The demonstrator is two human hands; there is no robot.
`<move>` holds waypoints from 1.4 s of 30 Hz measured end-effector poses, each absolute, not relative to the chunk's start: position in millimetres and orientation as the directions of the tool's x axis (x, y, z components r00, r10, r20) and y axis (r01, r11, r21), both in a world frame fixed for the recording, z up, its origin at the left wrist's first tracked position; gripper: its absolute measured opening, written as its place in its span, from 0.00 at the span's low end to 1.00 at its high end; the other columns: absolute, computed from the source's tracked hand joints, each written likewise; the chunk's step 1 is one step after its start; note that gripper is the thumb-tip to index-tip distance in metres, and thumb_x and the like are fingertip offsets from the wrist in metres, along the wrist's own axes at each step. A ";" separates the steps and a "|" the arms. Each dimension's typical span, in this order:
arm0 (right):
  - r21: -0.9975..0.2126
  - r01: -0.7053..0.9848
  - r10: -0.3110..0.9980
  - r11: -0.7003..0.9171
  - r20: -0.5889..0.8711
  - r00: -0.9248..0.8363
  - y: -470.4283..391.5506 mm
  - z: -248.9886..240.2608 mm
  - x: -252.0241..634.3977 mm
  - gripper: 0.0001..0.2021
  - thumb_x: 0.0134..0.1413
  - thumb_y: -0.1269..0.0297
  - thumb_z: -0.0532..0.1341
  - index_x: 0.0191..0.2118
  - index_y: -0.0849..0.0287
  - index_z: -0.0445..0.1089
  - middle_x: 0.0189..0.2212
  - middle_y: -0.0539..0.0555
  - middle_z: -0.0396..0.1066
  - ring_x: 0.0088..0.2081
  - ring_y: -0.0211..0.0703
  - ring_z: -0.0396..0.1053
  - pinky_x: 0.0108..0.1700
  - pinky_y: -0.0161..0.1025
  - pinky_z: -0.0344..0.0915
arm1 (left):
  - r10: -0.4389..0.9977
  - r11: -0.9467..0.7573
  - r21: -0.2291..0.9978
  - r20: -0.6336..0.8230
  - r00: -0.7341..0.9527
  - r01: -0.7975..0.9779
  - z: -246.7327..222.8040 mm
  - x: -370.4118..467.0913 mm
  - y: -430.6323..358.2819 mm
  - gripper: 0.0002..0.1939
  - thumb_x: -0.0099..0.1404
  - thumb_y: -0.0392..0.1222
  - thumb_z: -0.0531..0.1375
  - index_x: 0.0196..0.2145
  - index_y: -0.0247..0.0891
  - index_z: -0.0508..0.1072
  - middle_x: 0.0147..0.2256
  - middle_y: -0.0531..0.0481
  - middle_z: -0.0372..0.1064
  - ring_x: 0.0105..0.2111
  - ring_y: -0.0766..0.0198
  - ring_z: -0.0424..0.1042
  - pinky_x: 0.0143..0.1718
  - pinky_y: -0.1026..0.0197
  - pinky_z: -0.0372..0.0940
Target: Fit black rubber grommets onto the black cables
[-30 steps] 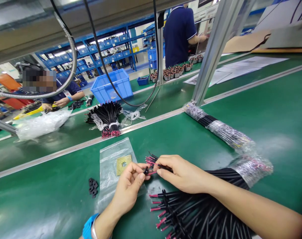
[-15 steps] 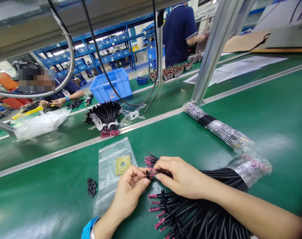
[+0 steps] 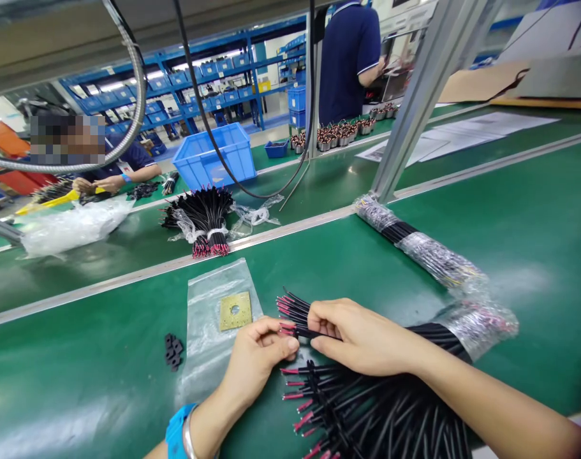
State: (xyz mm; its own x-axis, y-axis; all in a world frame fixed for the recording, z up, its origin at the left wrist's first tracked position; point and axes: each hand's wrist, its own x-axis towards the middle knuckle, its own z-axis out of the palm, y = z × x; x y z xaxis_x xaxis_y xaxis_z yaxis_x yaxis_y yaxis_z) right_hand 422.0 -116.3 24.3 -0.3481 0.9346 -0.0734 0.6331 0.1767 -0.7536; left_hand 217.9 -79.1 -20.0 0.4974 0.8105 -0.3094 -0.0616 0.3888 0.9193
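Observation:
Between my hands runs a thin black cable [image 3: 314, 333] with red wire ends. My left hand [image 3: 256, 354] pinches it near the stripped end, where a small black part partly hidden by the fingers sits. My right hand [image 3: 354, 335] is closed on the same cable farther back. Behind the right fingers lie more loose black cables [image 3: 294, 307] with red tips. Below the hands, a fan of black cables [image 3: 381, 408] carries small black pieces near its red ends. Several loose black parts [image 3: 173, 351] rest to the left of a clear plastic bag [image 3: 204, 357].
On the bag lies a square yellowish plate [image 3: 243, 312] with a round hole. Plastic-wrapped cable bundles [image 3: 433, 255] stretch at right. Beyond the metal rail stand a tied cable bundle [image 3: 201, 213] and a blue crate [image 3: 218, 156]. A metal post [image 3: 414, 95] rises ahead. Two people are beyond.
My left fingers have moved slightly right along the cable end, and the small black part has come onto the cable. My right hand stays nearly in place. The view has shifted slightly.

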 end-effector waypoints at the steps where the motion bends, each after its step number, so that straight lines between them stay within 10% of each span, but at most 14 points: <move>1: -0.763 0.622 0.932 0.175 -0.075 -0.354 -117.3 23.8 421.6 0.04 0.52 0.71 0.57 0.30 0.57 0.60 0.25 0.46 0.62 0.26 0.34 0.59 0.29 0.31 0.54 | 0.802 0.398 0.916 -0.315 0.507 -0.061 -19.7 217.2 -78.4 0.14 0.50 0.40 0.71 0.34 0.33 0.75 0.21 0.53 0.72 0.22 0.71 0.70 0.27 0.69 0.64; 30: -0.775 0.554 0.893 0.305 0.031 -0.450 -120.0 2.6 417.7 0.05 0.55 0.73 0.55 0.30 0.58 0.61 0.25 0.47 0.63 0.27 0.35 0.60 0.30 0.32 0.56 | 0.863 -0.075 0.945 -0.099 0.496 0.319 -23.3 224.3 -86.4 0.11 0.48 0.44 0.71 0.20 0.37 0.74 0.24 0.51 0.71 0.26 0.64 0.67 0.30 0.63 0.60; 42: -0.839 0.505 0.917 0.202 -0.019 -0.399 -116.9 2.0 418.4 0.06 0.55 0.67 0.59 0.28 0.59 0.63 0.24 0.47 0.66 0.25 0.34 0.61 0.28 0.30 0.57 | 0.805 0.018 0.968 -0.162 0.571 0.249 -18.5 220.7 -80.8 0.12 0.46 0.41 0.71 0.29 0.37 0.78 0.29 0.50 0.74 0.30 0.61 0.71 0.33 0.61 0.65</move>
